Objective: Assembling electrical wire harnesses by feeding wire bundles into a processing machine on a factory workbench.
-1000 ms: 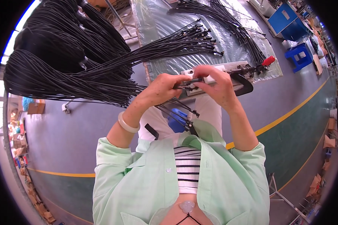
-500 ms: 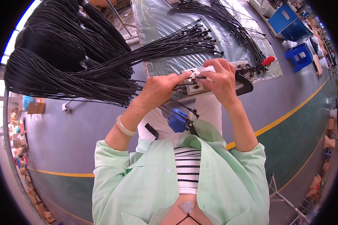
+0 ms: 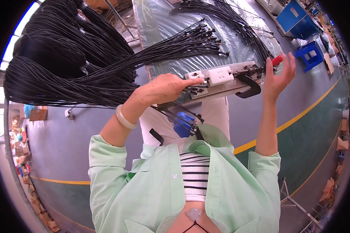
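The left hand [image 3: 165, 87] presses its fingertips on a white connector block [image 3: 220, 75] on the metal jig [image 3: 225, 83]. At three o'clock, the right hand [image 3: 278, 75] hovers, grip wide, beside the red lever knob [image 3: 277, 60].

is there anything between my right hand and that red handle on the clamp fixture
Nothing visible. The right hand is open, fingers spread, right beside the red handle at the end of the clamp fixture, with no cable or tool between them. The left hand is at the fixture's other end, by the small white block.
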`<state>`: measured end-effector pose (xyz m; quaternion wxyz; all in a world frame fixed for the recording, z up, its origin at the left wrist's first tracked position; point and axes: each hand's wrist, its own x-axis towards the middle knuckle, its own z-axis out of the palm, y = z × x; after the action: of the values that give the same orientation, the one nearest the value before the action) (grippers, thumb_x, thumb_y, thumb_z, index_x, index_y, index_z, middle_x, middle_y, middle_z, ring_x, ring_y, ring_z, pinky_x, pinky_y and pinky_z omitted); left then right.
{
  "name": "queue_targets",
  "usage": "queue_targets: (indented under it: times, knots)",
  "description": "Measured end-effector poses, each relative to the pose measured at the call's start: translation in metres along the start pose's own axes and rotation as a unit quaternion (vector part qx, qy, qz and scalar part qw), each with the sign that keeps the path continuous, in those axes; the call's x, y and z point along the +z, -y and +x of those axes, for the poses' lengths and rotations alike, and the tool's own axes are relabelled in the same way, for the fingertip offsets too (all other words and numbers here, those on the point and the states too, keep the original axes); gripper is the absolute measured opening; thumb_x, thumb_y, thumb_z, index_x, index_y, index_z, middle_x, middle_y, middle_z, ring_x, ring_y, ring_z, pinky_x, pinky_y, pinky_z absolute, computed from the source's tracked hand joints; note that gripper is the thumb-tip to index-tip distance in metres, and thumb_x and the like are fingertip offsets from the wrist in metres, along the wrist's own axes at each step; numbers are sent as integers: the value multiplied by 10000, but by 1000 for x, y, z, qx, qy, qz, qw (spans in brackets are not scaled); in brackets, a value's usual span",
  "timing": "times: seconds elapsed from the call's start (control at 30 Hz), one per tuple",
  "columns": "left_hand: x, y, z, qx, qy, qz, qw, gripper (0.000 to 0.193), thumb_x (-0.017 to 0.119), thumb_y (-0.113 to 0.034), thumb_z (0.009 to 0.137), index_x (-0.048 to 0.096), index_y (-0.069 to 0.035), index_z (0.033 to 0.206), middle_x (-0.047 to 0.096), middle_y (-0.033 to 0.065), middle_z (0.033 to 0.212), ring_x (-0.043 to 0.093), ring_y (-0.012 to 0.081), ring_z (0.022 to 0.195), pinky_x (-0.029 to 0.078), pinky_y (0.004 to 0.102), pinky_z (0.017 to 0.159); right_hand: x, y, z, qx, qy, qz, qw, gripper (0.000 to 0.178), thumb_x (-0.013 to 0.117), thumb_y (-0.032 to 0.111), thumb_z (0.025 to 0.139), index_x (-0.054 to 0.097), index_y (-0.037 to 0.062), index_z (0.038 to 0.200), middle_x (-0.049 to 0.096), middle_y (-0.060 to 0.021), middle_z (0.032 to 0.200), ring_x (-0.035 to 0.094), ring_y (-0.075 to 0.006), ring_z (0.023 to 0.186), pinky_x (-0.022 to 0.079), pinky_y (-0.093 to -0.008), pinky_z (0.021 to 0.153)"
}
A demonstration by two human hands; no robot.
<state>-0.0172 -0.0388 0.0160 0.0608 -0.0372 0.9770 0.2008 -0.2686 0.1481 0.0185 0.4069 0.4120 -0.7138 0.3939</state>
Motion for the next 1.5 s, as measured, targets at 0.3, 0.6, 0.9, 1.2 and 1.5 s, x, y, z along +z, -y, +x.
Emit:
queue_targets:
  times: [0.3,0.6,0.9,1.2,1.5]
  knots:
    - [-16,-19,2,-55,55,1,997,581,469,-39,806,416,-267,1337,581,152,703,597,330,676,469,438,619,29,-41,-4,302,153,296,893,227,621,237,887,581,22,823,564,-12,701,501,-105,619,403,-233,603]
    - [14,-6,-4,12,-96,-48,994,605,514,75,744,480,-171,1295,628,161,897,611,341,821,495,402,721,29,-18,-11,125,166,175,962,272,627,207,884,495,41,713,399,20,601,347,-87,557,327,-262,497]
    - [14,-11,-22,117,-65,-296,946,415,497,101,778,547,-12,1174,574,112,971,571,271,928,426,329,855,0,21,4,-8,13,129,992,412,731,116,739,552,44,1103,583,-92,1080,526,-225,1014,406,-323,880]
    - [13,-26,-22,-19,-180,-205,962,455,546,49,766,564,-135,1182,570,115,1036,598,317,822,495,377,711,17,95,-43,-112,265,357,889,215,739,55,652,653,47,850,644,-75,887,601,-248,768,443,-332,753]
    - [24,-7,-9,30,-169,39,984,621,527,23,755,476,-267,1302,608,74,868,617,282,625,528,360,558,9,57,-24,-7,138,166,976,200,714,31,710,657,49,901,613,-72,1054,537,-228,1033,394,-342,899]
